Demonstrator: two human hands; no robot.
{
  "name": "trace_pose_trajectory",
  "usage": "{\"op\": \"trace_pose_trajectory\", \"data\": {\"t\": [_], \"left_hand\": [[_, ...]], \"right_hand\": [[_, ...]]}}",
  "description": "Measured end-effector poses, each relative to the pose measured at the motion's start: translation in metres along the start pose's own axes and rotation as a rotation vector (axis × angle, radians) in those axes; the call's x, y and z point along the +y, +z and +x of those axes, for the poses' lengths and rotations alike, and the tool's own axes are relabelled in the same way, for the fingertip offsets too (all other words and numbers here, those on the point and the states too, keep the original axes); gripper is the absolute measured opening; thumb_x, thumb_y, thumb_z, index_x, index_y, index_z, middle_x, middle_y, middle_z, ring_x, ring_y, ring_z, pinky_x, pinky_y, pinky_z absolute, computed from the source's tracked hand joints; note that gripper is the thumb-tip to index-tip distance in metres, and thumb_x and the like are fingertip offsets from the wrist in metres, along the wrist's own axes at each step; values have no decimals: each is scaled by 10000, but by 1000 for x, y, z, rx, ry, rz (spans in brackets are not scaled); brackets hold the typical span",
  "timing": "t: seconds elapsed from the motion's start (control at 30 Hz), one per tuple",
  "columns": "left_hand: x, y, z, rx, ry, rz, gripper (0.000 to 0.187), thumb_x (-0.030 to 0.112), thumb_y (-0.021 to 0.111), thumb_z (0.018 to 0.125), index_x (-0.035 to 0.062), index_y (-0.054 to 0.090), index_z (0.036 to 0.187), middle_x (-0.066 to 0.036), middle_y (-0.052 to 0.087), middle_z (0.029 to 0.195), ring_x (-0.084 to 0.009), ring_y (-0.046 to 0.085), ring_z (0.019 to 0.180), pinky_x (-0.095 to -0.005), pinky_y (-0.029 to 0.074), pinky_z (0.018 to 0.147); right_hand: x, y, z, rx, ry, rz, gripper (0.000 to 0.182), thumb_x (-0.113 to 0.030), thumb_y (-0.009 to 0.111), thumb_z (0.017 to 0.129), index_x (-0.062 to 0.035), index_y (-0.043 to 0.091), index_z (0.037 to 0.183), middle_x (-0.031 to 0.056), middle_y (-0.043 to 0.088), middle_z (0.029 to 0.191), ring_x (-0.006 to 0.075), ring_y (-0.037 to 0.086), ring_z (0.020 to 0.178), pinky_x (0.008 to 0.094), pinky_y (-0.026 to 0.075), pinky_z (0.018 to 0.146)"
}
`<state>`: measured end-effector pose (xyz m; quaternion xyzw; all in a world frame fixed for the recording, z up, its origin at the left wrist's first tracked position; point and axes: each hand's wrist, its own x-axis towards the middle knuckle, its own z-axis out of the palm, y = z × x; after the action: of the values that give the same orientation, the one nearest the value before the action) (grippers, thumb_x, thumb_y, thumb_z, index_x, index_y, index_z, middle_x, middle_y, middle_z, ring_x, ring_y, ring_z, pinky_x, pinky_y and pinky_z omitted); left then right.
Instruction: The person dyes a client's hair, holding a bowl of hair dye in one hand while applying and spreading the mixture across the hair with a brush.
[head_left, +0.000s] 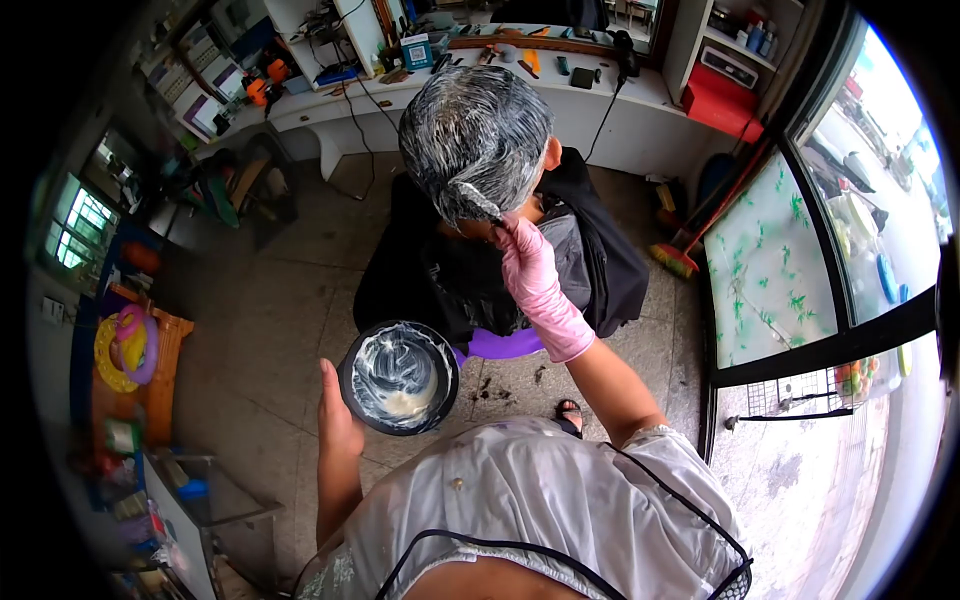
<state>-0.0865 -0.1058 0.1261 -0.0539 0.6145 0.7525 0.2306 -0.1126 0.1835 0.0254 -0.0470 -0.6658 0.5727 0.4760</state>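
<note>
My left hand supports a black mixing bowl from its left side, thumb up along the rim and fingers hidden beneath. White cream is smeared around the inside of the bowl. In a pink glove, my right hand is closed around the handle of a tint brush, which is mostly covered by the fingers. The cream-coated brush end touches the back of a seated person's hair, streaked with white cream. A black cape covers that person's shoulders.
Ahead runs a white counter with combs, a hair dryer and cords under a mirror. A broom leans near the glass door at right. Cut hair lies on the floor. A wooden bench stands at left.
</note>
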Motion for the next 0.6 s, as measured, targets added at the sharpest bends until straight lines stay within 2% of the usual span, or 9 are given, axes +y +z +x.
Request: {"op": "trace_pose_trajectory", "data": {"t": [0.07,0.1,0.17,0.27,0.3,0.4,0.47,0.53,0.6], "left_hand": [[0,1,2,-1,3,8,657,532,305,892,-51,490,1134,-134,550,1114,-196,521,1036,-314,390,913],[1,1,3,-27,-15,-17,662,537,313,888,-51,487,1137,-136,546,1120,-200,518,1040,-315,387,916],[-3,-2,7,-43,-34,-50,675,548,335,877,-55,477,1147,-143,535,1138,-209,513,1047,-320,379,926],[-3,1,9,-45,-31,-57,678,551,344,873,-55,474,1149,-144,529,1148,-209,509,1053,-322,377,928],[-3,2,10,-49,-33,-54,678,551,344,873,-55,474,1149,-144,529,1148,-209,509,1053,-322,377,928],[-3,4,12,-2,-45,-32,678,551,345,873,-54,475,1148,-136,529,1150,-206,506,1055,-322,374,931],[-3,4,12,7,-53,-28,670,548,341,876,-49,478,1148,-126,529,1152,-205,501,1060,-320,370,933],[-4,5,11,-9,-54,-19,663,544,338,879,-44,478,1150,-122,529,1153,-204,500,1060,-320,368,933],[-4,4,13,-31,-51,-8,657,541,335,881,-40,479,1152,-118,529,1154,-203,499,1061,-321,367,933]], "right_hand": [[-5,1,-2,0,-66,-127,311,130,537,733,-28,554,1000,108,597,825,219,586,727,269,470,652],[-8,0,-6,-23,-3,-18,336,137,536,721,-31,553,1011,113,593,821,230,584,728,269,471,649],[-18,-8,-7,-61,-239,-122,271,91,517,779,1,560,1031,76,561,851,142,525,727,225,440,673],[-23,-22,-18,-135,-138,-96,399,183,451,748,-23,550,1075,95,571,889,168,557,774,236,463,701],[-33,-35,-21,-269,-22,-201,417,184,455,735,-25,549,1084,103,583,918,177,572,833,239,457,747],[-34,-35,-33,-192,-174,-154,348,126,507,733,-9,542,1052,111,600,909,228,590,787,256,469,699],[-40,-21,-38,100,328,345,169,13,439,879,15,530,1021,85,604,952,168,589,822,249,448,789],[-39,-19,-30,201,424,546,148,-22,436,893,18,497,1022,108,605,950,163,597,797,237,454,746],[-36,-15,-24,177,482,622,136,-35,445,892,15,480,1013,119,605,947,162,602,785,233,455,726]]}}
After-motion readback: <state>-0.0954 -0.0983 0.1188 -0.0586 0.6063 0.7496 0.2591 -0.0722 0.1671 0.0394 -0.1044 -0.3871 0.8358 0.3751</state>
